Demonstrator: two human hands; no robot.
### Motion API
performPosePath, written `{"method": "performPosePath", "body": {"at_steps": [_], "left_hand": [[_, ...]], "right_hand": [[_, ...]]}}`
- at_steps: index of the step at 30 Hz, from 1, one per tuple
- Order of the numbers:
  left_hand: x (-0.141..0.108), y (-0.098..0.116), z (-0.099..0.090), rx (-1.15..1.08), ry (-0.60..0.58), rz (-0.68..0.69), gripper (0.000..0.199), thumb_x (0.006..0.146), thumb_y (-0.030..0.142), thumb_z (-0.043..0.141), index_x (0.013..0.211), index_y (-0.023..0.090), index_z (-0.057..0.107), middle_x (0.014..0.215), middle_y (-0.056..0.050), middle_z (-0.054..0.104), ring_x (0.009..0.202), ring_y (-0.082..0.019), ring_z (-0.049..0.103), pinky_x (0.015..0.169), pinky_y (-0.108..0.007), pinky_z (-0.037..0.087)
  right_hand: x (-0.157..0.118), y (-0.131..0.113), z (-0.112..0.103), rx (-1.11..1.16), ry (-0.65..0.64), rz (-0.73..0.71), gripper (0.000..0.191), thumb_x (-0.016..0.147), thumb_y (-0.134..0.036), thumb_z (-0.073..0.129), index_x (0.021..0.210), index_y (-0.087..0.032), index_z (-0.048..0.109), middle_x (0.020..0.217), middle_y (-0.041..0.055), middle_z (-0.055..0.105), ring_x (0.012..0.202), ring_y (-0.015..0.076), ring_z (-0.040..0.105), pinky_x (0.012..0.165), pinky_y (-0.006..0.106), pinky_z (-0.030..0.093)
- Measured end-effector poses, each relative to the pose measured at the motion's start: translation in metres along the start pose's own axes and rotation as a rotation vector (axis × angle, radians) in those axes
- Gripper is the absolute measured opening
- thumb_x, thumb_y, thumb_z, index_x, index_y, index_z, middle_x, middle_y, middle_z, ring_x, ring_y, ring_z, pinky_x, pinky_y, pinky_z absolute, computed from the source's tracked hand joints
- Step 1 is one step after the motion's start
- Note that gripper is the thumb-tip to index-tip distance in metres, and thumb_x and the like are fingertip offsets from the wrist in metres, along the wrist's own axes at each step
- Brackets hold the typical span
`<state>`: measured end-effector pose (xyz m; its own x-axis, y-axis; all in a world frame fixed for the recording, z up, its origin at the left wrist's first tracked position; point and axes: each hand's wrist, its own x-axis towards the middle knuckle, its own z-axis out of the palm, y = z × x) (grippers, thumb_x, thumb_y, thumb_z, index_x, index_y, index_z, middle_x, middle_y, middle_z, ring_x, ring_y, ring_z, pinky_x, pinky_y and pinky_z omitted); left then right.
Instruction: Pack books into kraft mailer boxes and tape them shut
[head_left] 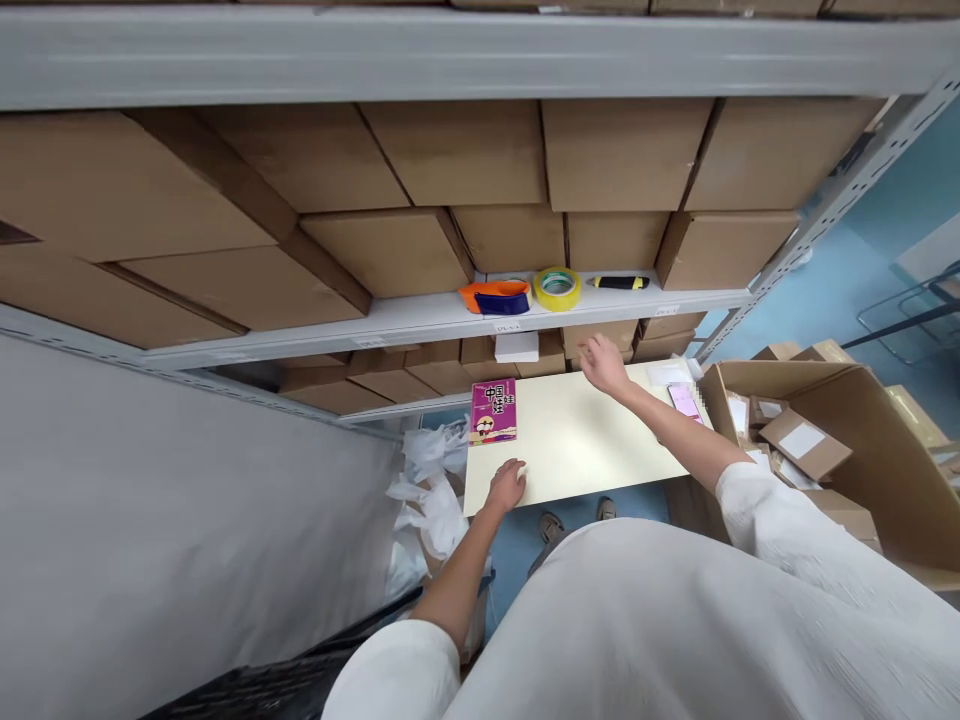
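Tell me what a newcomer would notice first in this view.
The magenta book with a Chinese title lies at the left end of the pale board, near the left hand, while the right hand is raised over the board's far side. Above them, a yellow tape roll sits on the white metal shelf beneath stacked cardboard boxes.

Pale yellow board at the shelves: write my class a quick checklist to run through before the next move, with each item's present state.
1. The left hand rests on the pale yellow board: ok.
2. The right hand is raised, open and empty: ok.
3. The magenta paperback book lies flat, cover up: ok.
4. The black-and-yellow utility knife lies on the white metal shelf: ok.
5. The phone with a pink screen sits fully on the board: cannot tell.
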<state>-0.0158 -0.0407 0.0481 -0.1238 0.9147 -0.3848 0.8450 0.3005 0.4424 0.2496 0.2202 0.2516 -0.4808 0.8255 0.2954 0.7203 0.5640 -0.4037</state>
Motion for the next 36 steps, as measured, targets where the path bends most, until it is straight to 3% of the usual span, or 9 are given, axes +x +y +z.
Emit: {"method": "performPosePath", "body": {"at_steps": [5, 9, 13, 18, 22, 26, 32, 36], "left_hand": [[0.001, -0.021, -0.008, -0.067, 0.027, -0.022, 0.044, 0.096, 0.02, 0.057, 0.137, 0.021, 0.071, 0.158, -0.014, 0.063, 0.149, -0.03, 0.058, 0.126, -0.049, 0.045], [-0.001, -0.034, -0.012, -0.11, 0.048, -0.035, 0.044, 0.097, 0.019, 0.055, 0.138, 0.02, 0.071, 0.159, -0.014, 0.062, 0.149, -0.031, 0.057, 0.126, -0.05, 0.045], [-0.004, -0.049, -0.015, -0.121, 0.052, -0.05, 0.043, 0.098, 0.018, 0.054, 0.138, 0.019, 0.071, 0.16, -0.014, 0.061, 0.151, -0.029, 0.055, 0.128, -0.046, 0.042], [-0.003, -0.064, -0.016, -0.165, 0.065, -0.05, 0.042, 0.096, 0.017, 0.056, 0.135, 0.021, 0.071, 0.157, -0.013, 0.063, 0.15, -0.028, 0.056, 0.126, -0.046, 0.044], [0.001, -0.067, -0.015, -0.175, 0.045, -0.021, 0.043, 0.097, 0.017, 0.055, 0.136, 0.021, 0.071, 0.157, -0.013, 0.063, 0.15, -0.028, 0.056, 0.127, -0.046, 0.043], [0.008, -0.062, -0.011, -0.166, 0.027, -0.001, 0.043, 0.098, 0.019, 0.053, 0.138, 0.02, 0.07, 0.16, -0.013, 0.061, 0.152, -0.029, 0.054, 0.127, -0.048, 0.043], [0.02, -0.049, -0.001, -0.146, 0.005, 0.076, 0.045, 0.097, 0.02, 0.053, 0.137, 0.019, 0.071, 0.156, -0.014, 0.064, 0.149, -0.03, 0.057, 0.127, -0.048, 0.044], [0.025, -0.036, 0.006, -0.105, -0.027, 0.111, 0.046, 0.098, 0.02, 0.051, 0.14, 0.018, 0.07, 0.157, -0.015, 0.063, 0.15, -0.03, 0.056, 0.127, -0.048, 0.044]], "right_hand": [[0.089, -0.07, -0.021, -0.067, -0.04, -0.177, 0.043, 0.109, -0.028, 0.046, 0.147, -0.014, 0.063, 0.146, 0.0197, 0.063, 0.128, 0.0363, 0.053, 0.109, 0.048, 0.043], [0.133, -0.099, -0.024, -0.169, -0.1, -0.185, 0.049, 0.106, -0.023, 0.047, 0.151, -0.011, 0.061, 0.151, 0.0212, 0.061, 0.129, 0.0394, 0.05, 0.108, 0.054, 0.042], [0.15, -0.111, -0.019, -0.272, -0.17, -0.147, 0.049, 0.106, -0.022, 0.045, 0.151, -0.012, 0.063, 0.146, 0.0217, 0.065, 0.13, 0.0409, 0.048, 0.108, 0.057, 0.039], [0.15, -0.119, -0.018, -0.332, -0.183, -0.096, 0.046, 0.107, -0.02, 0.043, 0.146, -0.012, 0.066, 0.142, 0.0219, 0.066, 0.126, 0.0386, 0.051, 0.106, 0.053, 0.04], [0.139, -0.122, -0.015, -0.304, -0.145, -0.134, 0.044, 0.106, -0.019, 0.043, 0.141, -0.01, 0.069, 0.135, 0.0233, 0.068, 0.123, 0.0383, 0.053, 0.106, 0.053, 0.04], [0.106, -0.12, -0.009, -0.215, -0.054, -0.212, 0.04, 0.105, -0.022, 0.046, 0.135, -0.009, 0.069, 0.13, 0.0242, 0.069, 0.122, 0.0387, 0.054, 0.104, 0.052, 0.04], [0.013, -0.106, 0.001, -0.123, -0.099, -0.184, 0.031, 0.104, -0.028, 0.053, 0.125, -0.015, 0.072, 0.128, 0.019, 0.073, 0.116, 0.0335, 0.062, 0.097, 0.044, 0.043], [-0.047, -0.074, 0.019, -0.119, -0.207, -0.038, 0.028, 0.102, -0.025, 0.055, 0.119, -0.016, 0.074, 0.128, 0.0189, 0.075, 0.123, 0.0328, 0.064, 0.098, 0.042, 0.045]]}}
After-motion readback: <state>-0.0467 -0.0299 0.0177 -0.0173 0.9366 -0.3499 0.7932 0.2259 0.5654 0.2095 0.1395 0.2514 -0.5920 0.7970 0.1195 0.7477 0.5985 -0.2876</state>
